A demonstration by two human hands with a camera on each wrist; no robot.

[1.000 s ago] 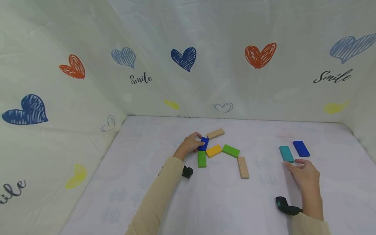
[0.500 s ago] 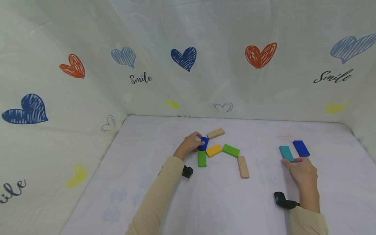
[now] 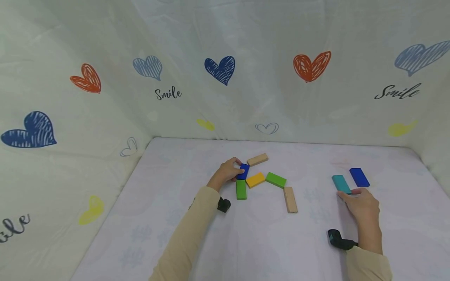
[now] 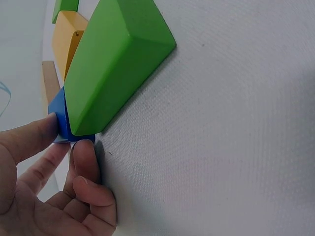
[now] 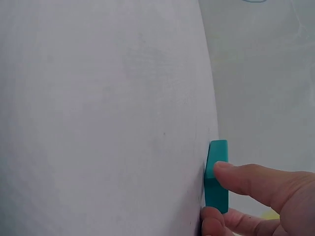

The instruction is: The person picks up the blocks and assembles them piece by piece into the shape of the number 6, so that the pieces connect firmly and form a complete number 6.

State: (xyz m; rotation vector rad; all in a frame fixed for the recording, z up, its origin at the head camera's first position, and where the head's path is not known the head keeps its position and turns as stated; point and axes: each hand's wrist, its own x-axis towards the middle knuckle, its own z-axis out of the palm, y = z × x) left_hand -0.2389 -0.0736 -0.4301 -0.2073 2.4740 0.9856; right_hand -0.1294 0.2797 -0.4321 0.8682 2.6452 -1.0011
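My left hand (image 3: 226, 171) pinches a blue block (image 3: 244, 170), its thumb on one side in the left wrist view. This block meets the far end of a green block (image 3: 241, 189) and the left corner of a yellow block (image 3: 255, 180). At the right, my right hand (image 3: 363, 205) has thumb and fingers at the near end of a teal block (image 3: 340, 183). In the right wrist view the thumb presses one face of the teal block (image 5: 217, 189), with fingers at its lower end. The teal block's far end looks slightly raised or turned; I cannot tell which.
Another green block (image 3: 275, 180) continues from the yellow one, and a plain wooden block (image 3: 290, 200) follows it toward me. A second wooden block (image 3: 258, 159) lies behind the blue one. Another blue block (image 3: 359, 177) lies right of the teal block. A heart-printed curtain (image 3: 225, 105) rises behind the table.
My right hand has moved a little forward and left onto the teal block, whose far end has shifted slightly left. My left hand and the blocks around it stay put.
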